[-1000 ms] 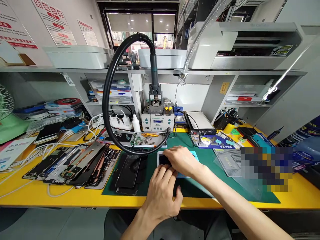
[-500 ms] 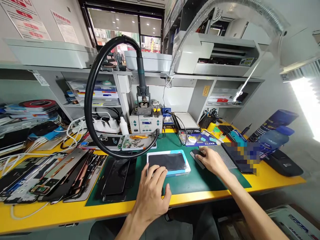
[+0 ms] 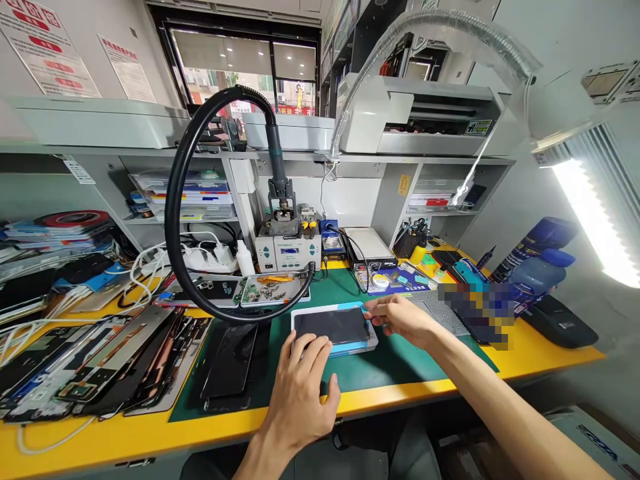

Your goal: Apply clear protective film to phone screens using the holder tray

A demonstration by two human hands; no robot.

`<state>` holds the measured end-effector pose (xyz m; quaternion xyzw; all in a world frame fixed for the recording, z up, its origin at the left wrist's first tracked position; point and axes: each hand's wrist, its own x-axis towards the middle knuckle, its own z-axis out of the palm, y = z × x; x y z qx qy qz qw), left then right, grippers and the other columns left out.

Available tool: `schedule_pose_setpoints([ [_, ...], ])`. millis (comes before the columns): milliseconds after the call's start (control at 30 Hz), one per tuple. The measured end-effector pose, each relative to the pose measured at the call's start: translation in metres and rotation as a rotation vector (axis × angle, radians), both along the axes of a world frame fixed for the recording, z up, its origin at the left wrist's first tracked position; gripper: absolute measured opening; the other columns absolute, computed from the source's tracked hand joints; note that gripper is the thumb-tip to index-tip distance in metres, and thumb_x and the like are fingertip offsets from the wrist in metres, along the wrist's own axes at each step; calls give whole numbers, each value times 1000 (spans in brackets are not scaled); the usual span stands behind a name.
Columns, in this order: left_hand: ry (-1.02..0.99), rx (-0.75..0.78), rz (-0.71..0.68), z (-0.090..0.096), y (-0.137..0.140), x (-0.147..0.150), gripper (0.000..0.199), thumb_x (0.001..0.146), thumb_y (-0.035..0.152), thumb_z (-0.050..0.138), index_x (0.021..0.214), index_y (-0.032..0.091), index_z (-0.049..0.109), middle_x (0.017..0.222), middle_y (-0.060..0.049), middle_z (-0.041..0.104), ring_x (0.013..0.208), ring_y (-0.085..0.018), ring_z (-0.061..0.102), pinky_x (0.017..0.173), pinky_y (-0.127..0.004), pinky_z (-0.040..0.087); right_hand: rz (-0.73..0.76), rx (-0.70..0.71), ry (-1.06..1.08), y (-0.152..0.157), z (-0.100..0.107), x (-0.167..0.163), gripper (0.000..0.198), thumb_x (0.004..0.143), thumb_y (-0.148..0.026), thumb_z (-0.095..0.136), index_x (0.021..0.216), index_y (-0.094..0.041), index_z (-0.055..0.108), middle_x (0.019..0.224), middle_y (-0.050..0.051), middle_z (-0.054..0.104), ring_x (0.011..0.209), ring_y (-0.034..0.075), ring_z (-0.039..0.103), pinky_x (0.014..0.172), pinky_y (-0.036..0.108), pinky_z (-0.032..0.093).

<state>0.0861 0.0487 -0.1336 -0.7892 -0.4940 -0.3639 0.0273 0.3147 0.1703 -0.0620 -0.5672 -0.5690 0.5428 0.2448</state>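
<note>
A dark phone screen [image 3: 330, 325] lies on a shallow white and blue box [image 3: 350, 348] on the green mat. My left hand [image 3: 303, 387] rests over the near left side of the screen, fingers laid on its edge and thumb apart. At the far right corner of the box, my right hand [image 3: 400, 317] has its thumb and forefinger together beside the blue part. Whatever is in that pinch is too small to make out. To the left of the box lie dark phone panels [image 3: 227, 360].
The hot air station [image 3: 289, 250] stands behind, its black hose [image 3: 173, 207] looping over the mat. Phone parts [image 3: 120, 360] are heaped on the left. A perforated pad [image 3: 445, 313], a dark case [image 3: 560, 323] and bottles [image 3: 540, 273] stand right. A lamp [image 3: 590, 200] hangs above.
My right hand has moved left, from the dark flat piece on the mat to the box's far right corner. My left hand stays on the screen's edge. The camera view has shifted slightly.
</note>
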Motion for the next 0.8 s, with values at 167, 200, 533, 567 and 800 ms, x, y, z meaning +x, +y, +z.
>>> schedule_pose_setpoints([
  [167,-5,11,-13,3,-2,-2,46,85,19,57,131,18,58,128,-11,68,121,-33,56,114,-63,36,3,-58,47,2,2,-9,24,72,-37,75,72,-16,62,68,-1,56,58,10,43,43,19,25],
  [200,-1,17,-15,3,-2,-2,46,85,19,57,131,18,58,128,-12,67,121,-33,56,115,-63,36,0,-54,42,3,1,-12,27,69,-38,78,70,-17,61,63,-3,52,56,10,40,43,20,22],
  [533,-277,199,108,21,-26,-3,27,85,25,60,112,24,67,110,-10,73,109,-33,64,109,-65,43,74,144,110,-28,34,-31,38,65,-48,82,69,-22,55,63,-3,54,59,15,49,53,27,43],
  [567,-371,183,140,23,-32,-5,26,87,26,59,111,24,67,109,-11,73,108,-32,65,105,-63,47,70,252,82,-39,39,-36,36,70,-49,80,69,-22,56,63,-2,55,58,15,49,53,27,42],
  [800,-1077,-229,223,29,-64,-55,62,103,57,22,137,19,59,115,-15,74,99,-28,73,87,-52,59,451,1558,-114,-123,27,-139,18,96,-14,52,83,-23,61,80,4,66,70,21,55,65,37,43],
])
